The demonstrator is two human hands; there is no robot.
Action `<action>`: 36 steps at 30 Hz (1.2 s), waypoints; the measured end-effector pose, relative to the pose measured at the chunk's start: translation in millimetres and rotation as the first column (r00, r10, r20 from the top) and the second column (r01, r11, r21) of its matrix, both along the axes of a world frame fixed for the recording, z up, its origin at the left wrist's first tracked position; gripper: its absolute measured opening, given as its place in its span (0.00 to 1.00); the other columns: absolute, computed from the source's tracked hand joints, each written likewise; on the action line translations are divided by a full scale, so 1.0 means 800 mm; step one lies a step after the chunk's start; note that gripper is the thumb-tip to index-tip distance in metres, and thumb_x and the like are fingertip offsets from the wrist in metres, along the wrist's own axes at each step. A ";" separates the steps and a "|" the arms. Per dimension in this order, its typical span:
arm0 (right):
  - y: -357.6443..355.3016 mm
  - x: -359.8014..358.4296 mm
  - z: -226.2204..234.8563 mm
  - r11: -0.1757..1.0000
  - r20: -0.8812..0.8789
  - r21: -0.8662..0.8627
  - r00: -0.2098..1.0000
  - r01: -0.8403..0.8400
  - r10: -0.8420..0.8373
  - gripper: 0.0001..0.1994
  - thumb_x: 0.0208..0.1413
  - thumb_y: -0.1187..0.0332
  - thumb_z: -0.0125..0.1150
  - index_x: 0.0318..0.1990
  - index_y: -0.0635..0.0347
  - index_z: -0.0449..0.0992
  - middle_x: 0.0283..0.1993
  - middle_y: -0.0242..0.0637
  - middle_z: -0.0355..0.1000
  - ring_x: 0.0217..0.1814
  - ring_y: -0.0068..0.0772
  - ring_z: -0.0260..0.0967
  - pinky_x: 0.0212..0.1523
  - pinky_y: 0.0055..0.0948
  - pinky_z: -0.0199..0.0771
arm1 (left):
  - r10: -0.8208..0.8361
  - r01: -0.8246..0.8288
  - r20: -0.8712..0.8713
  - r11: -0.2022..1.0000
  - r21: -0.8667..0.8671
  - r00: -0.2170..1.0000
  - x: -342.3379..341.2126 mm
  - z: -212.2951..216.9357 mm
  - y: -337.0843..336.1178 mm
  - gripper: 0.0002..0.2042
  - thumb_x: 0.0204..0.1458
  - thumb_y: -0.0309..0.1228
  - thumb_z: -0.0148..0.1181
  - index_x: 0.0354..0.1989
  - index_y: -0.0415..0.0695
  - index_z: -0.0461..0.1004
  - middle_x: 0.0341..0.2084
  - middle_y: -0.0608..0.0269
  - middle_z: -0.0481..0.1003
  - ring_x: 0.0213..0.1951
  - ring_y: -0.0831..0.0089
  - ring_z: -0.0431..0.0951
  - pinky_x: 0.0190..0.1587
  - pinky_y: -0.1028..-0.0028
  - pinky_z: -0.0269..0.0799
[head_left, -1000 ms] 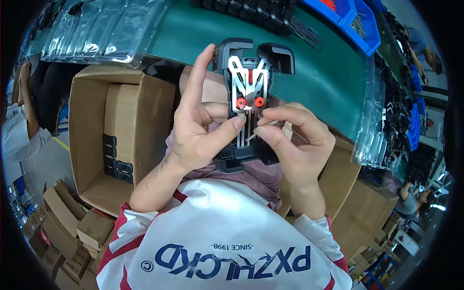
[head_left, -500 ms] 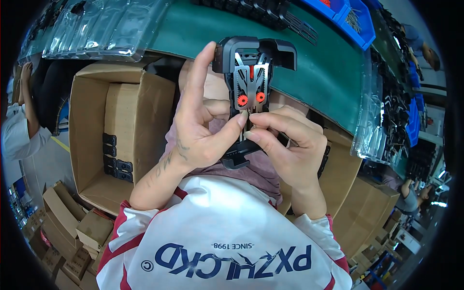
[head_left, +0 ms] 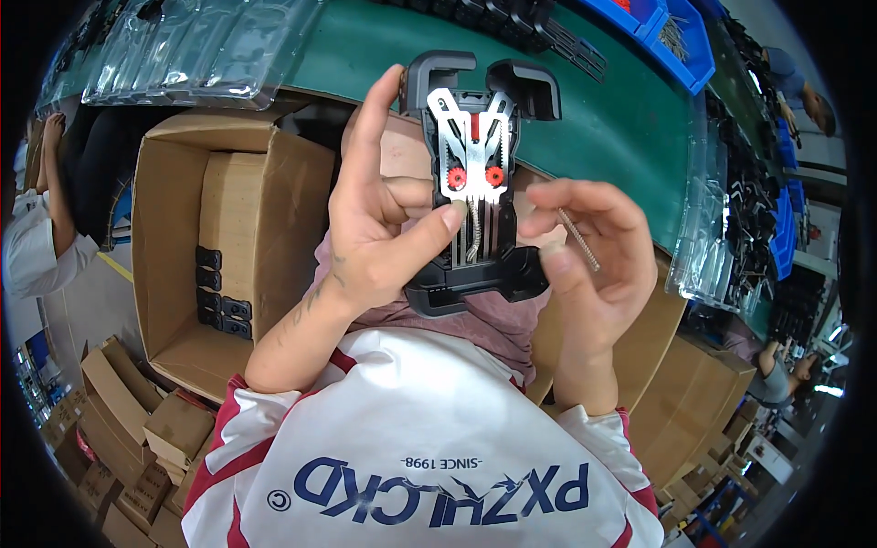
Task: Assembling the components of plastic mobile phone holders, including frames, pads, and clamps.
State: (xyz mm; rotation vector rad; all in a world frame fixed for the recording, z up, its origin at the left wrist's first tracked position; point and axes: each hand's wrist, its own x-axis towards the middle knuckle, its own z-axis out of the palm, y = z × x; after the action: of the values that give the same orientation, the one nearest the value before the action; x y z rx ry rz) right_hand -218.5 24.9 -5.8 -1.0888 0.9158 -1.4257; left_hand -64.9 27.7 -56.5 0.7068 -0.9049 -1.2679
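Observation:
My left hand (head_left: 379, 228) holds a black plastic clamp holder (head_left: 475, 183) upright in front of me, back side open, with the thumb pressed on its middle. Inside it sit a silver metal plate, two small red gears and thin rods, with one coiled spring set in the lower part. My right hand (head_left: 585, 256), just right of the holder, pinches a thin metal spring (head_left: 577, 239) between thumb and fingers, clear of the holder.
An open cardboard box (head_left: 174, 219) on my left holds a few black parts (head_left: 217, 294). A green bench (head_left: 585, 100) runs ahead, with clear plastic trays (head_left: 192, 46) and blue bins (head_left: 671, 36). Other people sit at the far left and far right.
My right hand has drawn away from the holder's middle to the right and now holds a spring in the air. The holder stays in my left hand.

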 end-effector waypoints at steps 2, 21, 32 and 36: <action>0.001 -0.006 -0.006 0.999 0.005 -0.007 0.999 -0.037 0.037 0.12 0.44 0.84 0.59 0.39 0.70 0.74 0.40 0.46 0.73 0.29 0.26 0.65 0.32 0.21 0.67 | -0.020 0.020 -0.001 1.000 -0.004 1.000 0.003 -0.002 -0.001 0.44 0.44 0.12 0.50 0.68 0.41 0.33 0.51 0.40 0.65 0.25 0.75 0.76 0.23 0.87 0.68; -0.007 -0.004 -0.021 0.962 -0.337 -0.197 0.935 -0.187 0.113 0.13 0.42 0.86 0.59 0.38 0.67 0.73 0.32 0.35 0.72 0.27 0.22 0.64 0.31 0.18 0.67 | -0.045 0.053 0.068 0.992 -0.111 0.997 0.010 -0.010 0.001 0.45 0.44 0.13 0.51 0.68 0.42 0.30 0.29 0.47 0.78 0.17 0.83 0.68 0.20 0.91 0.56; -0.008 -0.008 -0.030 0.968 -0.336 -0.164 0.933 -0.192 0.128 0.11 0.39 0.85 0.62 0.33 0.65 0.74 0.29 0.33 0.72 0.27 0.21 0.63 0.29 0.17 0.65 | 0.049 -0.034 0.131 0.993 -0.114 0.990 0.004 -0.012 0.003 0.44 0.42 0.14 0.52 0.68 0.37 0.33 0.26 0.51 0.78 0.16 0.82 0.69 0.21 0.91 0.57; -0.007 -0.008 -0.028 0.972 -0.418 -0.135 0.901 -0.192 0.120 0.10 0.38 0.84 0.63 0.32 0.65 0.75 0.28 0.33 0.72 0.26 0.22 0.62 0.29 0.17 0.64 | 0.051 -0.037 0.122 0.992 -0.117 0.991 0.005 -0.013 0.004 0.43 0.42 0.14 0.52 0.68 0.36 0.34 0.26 0.51 0.78 0.17 0.81 0.70 0.22 0.91 0.59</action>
State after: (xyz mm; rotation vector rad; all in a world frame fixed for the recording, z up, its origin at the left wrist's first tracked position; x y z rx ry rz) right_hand -225.2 19.3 -28.4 -1.5978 0.9789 -1.1793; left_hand -60.6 30.6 -66.5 0.7170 -1.0503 -1.1329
